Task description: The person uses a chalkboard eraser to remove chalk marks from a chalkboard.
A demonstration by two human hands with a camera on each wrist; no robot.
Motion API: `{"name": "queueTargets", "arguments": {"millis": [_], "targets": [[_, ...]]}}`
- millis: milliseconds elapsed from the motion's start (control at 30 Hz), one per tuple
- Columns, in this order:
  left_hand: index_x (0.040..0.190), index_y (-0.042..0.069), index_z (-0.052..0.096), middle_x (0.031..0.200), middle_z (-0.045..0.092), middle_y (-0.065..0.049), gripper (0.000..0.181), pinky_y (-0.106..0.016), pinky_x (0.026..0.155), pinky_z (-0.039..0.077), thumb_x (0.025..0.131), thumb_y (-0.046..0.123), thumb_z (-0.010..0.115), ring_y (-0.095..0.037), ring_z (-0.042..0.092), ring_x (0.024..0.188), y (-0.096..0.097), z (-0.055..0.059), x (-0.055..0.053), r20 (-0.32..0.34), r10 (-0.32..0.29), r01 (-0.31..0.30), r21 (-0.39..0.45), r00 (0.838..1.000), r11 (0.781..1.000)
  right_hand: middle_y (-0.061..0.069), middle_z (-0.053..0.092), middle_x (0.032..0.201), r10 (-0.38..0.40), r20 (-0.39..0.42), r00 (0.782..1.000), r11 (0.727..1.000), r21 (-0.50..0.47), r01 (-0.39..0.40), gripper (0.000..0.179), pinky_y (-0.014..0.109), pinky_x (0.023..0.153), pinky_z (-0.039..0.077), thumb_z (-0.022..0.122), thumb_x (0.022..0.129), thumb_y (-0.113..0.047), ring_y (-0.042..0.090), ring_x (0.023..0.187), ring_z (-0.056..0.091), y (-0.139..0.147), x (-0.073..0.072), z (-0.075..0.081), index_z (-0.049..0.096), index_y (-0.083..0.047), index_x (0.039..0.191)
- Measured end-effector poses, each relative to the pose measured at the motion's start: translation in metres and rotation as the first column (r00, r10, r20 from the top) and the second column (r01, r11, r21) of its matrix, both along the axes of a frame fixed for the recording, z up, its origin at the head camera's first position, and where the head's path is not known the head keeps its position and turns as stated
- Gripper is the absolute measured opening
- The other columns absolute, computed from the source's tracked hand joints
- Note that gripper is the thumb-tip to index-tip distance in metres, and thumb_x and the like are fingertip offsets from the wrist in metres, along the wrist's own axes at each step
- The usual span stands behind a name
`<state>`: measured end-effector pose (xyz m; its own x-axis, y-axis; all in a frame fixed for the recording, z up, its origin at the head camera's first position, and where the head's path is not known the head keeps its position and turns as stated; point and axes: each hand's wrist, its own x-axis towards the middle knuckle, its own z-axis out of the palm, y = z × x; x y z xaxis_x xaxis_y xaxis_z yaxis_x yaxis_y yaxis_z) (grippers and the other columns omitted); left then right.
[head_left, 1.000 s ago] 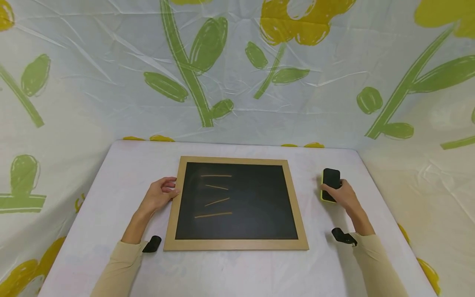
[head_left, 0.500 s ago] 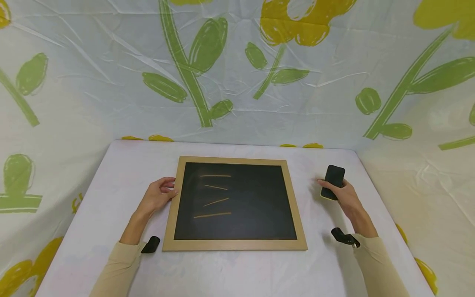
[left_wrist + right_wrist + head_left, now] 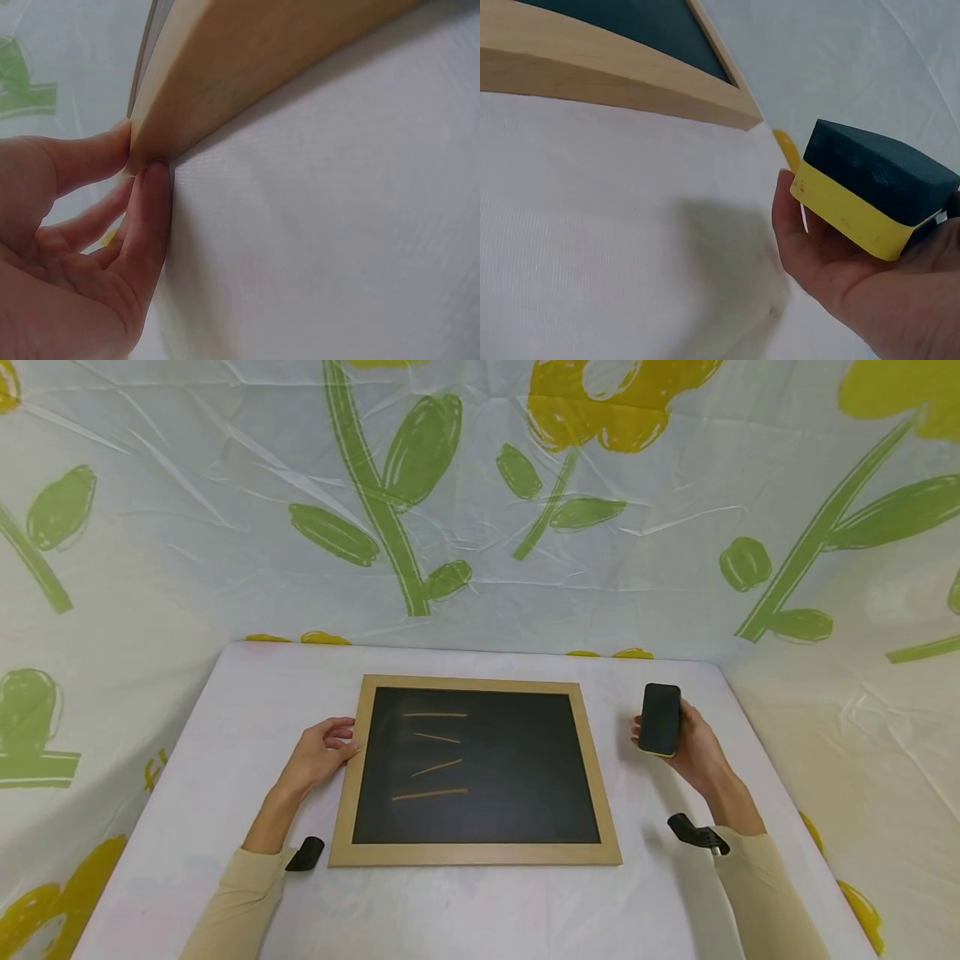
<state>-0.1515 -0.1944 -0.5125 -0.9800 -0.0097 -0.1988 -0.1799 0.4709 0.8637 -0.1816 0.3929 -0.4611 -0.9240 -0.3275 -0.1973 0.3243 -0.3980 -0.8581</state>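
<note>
A wood-framed chalkboard [image 3: 525,768] lies flat on the table, with several orange-brown chalk lines [image 3: 429,793] on its left half. My left hand [image 3: 318,756] pinches the left side of its wooden frame [image 3: 225,75], thumb against the outer edge and a fingertip at the underside. To the right of the board, my right hand [image 3: 701,752] holds a chalkboard eraser [image 3: 662,718] above the table. In the right wrist view the eraser's dark face is turned up over its yellow body [image 3: 847,214], and the fingers reach round it from below.
A white cloth covers the table [image 3: 480,910]. Floral sheets [image 3: 480,602] hang behind it and at both sides. Black wrist devices [image 3: 306,854] sit at both sleeve cuffs.
My right hand has lifted the eraser from the table and turned palm up beneath it, shifting it slightly back. The left hand stays at the board's frame.
</note>
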Motion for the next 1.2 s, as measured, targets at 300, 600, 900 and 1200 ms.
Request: {"name": "queueTargets", "arguments": {"millis": [300, 600, 900, 1200], "targets": [[0.141, -0.005, 0.053, 0.122, 0.062, -0.025, 0.050, -0.021, 0.071, 0.051, 0.097, 0.011, 0.070, -0.030, 0.062, 0.097, -0.001, -0.004, -0.002, -0.012, -0.003, 0.003, -0.002, 1.000, 1.000, 0.008, 0.062, 0.131, 0.043, -0.018, 0.999, 0.999, 0.013, -0.043, 0.045, 0.040, 0.097, 0.054, 0.027, 0.114, -0.035, 0.026, 0.115, 0.066, -0.007, -0.002, 0.006, 0.024, -0.024, 0.158], [0.142, -0.005, 0.053, 0.123, 0.062, -0.024, 0.050, -0.021, 0.072, 0.051, 0.098, 0.010, 0.070, -0.029, 0.062, 0.098, -0.002, -0.003, -0.003, -0.004, -0.001, 0.002, 0.005, 1.000, 1.000, 0.007, 0.022, 0.158, 0.061, -0.045, 0.997, 0.939, 0.342, -0.043, 0.060, 0.026, 0.095, 0.051, 0.029, 0.113, -0.039, 0.011, 0.121, 0.055, -0.017, -0.007, 0.012, 0.004, -0.025, 0.166], [0.142, -0.004, 0.054, 0.123, 0.062, -0.023, 0.050, -0.022, 0.073, 0.051, 0.098, 0.012, 0.070, -0.030, 0.063, 0.100, -0.002, -0.003, -0.004, -0.004, 0.011, -0.011, -0.004, 1.000, 1.000, 0.005, 0.031, 0.154, 0.100, -0.065, 0.993, 0.849, 0.526, -0.052, 0.071, 0.022, 0.099, 0.046, 0.036, 0.110, -0.048, 0.020, 0.134, 0.037, -0.033, -0.014, 0.020, 0.010, -0.011, 0.165], [0.142, -0.004, 0.055, 0.125, 0.062, -0.024, 0.051, -0.021, 0.071, 0.051, 0.096, 0.011, 0.072, -0.031, 0.063, 0.101, 0.000, -0.001, -0.003, 0.001, 0.031, -0.031, 0.020, 1.000, 0.999, 0.021, 0.014, 0.169, 0.102, -0.043, 0.994, 0.772, 0.634, -0.052, 0.086, 0.054, 0.121, 0.018, 0.043, 0.107, -0.053, 0.038, 0.154, 0.017, -0.060, -0.022, 0.027, 0.005, 0.000, 0.164]]}}
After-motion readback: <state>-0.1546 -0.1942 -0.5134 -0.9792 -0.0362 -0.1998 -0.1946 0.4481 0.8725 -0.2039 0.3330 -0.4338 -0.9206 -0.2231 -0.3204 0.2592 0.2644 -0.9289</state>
